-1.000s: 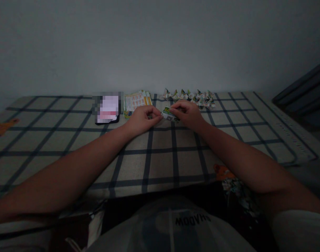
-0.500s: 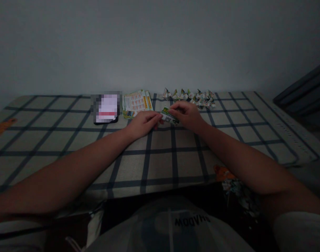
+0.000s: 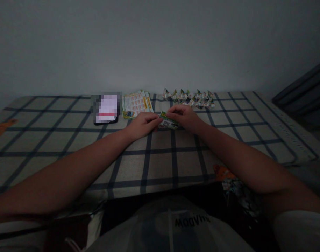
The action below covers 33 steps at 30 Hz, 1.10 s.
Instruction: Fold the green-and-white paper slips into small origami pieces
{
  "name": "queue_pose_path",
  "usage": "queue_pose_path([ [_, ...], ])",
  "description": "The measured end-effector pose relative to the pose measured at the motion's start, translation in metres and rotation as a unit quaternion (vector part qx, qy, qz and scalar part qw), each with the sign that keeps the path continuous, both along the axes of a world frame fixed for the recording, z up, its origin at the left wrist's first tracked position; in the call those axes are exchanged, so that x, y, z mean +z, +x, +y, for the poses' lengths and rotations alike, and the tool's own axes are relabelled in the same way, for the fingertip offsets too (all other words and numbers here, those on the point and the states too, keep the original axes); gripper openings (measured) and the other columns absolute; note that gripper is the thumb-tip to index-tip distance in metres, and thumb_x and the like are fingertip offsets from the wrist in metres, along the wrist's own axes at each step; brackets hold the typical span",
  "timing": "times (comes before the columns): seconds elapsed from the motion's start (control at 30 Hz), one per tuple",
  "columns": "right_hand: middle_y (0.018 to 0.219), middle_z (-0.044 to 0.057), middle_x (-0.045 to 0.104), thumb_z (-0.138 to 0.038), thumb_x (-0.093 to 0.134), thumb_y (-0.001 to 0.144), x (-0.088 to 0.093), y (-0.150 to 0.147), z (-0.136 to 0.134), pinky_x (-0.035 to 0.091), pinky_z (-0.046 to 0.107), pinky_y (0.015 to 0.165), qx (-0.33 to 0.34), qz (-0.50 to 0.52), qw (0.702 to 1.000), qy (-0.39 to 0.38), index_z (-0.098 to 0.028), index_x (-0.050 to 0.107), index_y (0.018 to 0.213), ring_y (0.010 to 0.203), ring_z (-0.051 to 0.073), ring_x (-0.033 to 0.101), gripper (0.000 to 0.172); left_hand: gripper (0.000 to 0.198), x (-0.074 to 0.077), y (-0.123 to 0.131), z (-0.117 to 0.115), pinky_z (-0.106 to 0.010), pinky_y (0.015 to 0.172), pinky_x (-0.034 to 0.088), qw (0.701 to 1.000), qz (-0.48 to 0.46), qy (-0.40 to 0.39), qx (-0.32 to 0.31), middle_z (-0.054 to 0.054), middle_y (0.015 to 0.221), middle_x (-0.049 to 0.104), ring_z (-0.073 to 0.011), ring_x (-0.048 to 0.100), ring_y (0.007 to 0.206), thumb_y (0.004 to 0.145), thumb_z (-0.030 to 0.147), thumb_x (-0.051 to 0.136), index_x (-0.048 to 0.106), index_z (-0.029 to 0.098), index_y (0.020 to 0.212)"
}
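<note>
Between my two hands lies a folded piece of printed paper, green and white with a dark square code on it. My left hand has its thumb and fingers closed on the paper's left end. At the upper right of the paper, my right hand is closed, its fingertips pinching the edge. Beyond the right hand, several small folded paper pieces stand in rows. Behind the left hand is a stack of printed leaflets. My fingers hide parts of the held paper.
A phone with a lit, blurred screen lies left of the leaflets. A checked cloth covers the table, which meets a grey wall. Below my right forearm, a heap of something pale and crumpled shows dimly.
The held paper has come down a little and looks flatter. My right hand has lowered slightly with it, while my left hand has barely shifted.
</note>
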State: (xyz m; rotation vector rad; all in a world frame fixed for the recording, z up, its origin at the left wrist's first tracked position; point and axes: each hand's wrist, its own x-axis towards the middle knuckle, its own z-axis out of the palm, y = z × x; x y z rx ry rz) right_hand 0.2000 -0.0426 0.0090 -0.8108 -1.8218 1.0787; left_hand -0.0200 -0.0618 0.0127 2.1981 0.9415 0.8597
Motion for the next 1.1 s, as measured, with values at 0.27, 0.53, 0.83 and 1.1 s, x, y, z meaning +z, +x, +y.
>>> queue_pose_path([
  [0.27, 0.074, 0.000, 0.064, -0.048, 0.074, 0.078, -0.002, 0.004, 0.005, 0.043, 0.025, 0.063, 0.041, -0.028, 0.997, -0.055, -0.015, 0.069, 0.082, 0.068, 0.012, 0.055, 0.034, 0.044, -0.001, -0.003, 0.000, -0.020, 0.046, 0.033, 0.999, 0.037, -0.020, -0.029, 0.000, 0.050, 0.059, -0.0091, 0.050, 0.045, 0.097, 0.042, 0.050, 0.070, 0.014, 0.070],
  [0.53, 0.071, 0.000, 0.061, -0.050, 0.069, 0.082, 0.001, 0.000, -0.002, 0.040, 0.025, 0.060, 0.049, -0.074, 0.996, -0.018, -0.015, 0.068, 0.080, 0.065, 0.011, 0.051, 0.035, 0.042, -0.003, -0.003, 0.003, -0.020, 0.045, 0.033, 0.994, 0.046, -0.055, -0.077, 0.000, 0.046, 0.056, -0.0086, 0.047, 0.042, 0.093, 0.039, 0.053, 0.067, 0.014, 0.063],
  [0.83, 0.064, -0.004, 0.055, -0.058, 0.070, 0.081, 0.003, 0.000, -0.001, 0.036, 0.024, 0.054, -0.037, -0.005, 0.999, 0.031, -0.018, 0.061, 0.076, 0.058, 0.009, 0.043, 0.041, 0.042, 0.004, 0.001, -0.003, -0.020, 0.044, 0.026, 0.993, -0.031, -0.115, -0.009, 0.002, 0.048, 0.052, -0.0070, 0.040, 0.044, 0.090, 0.044, 0.061, 0.066, 0.013, 0.062],
  [1.1, 0.066, -0.004, 0.057, -0.060, 0.071, 0.081, 0.000, 0.000, 0.001, 0.039, 0.024, 0.055, -0.050, 0.024, 0.998, 0.030, -0.019, 0.061, 0.078, 0.059, 0.009, 0.049, 0.042, 0.041, 0.008, 0.004, -0.005, -0.020, 0.046, 0.029, 0.988, -0.061, -0.142, 0.015, 0.000, 0.051, 0.057, -0.0072, 0.043, 0.048, 0.088, 0.045, 0.065, 0.066, 0.013, 0.063],
])
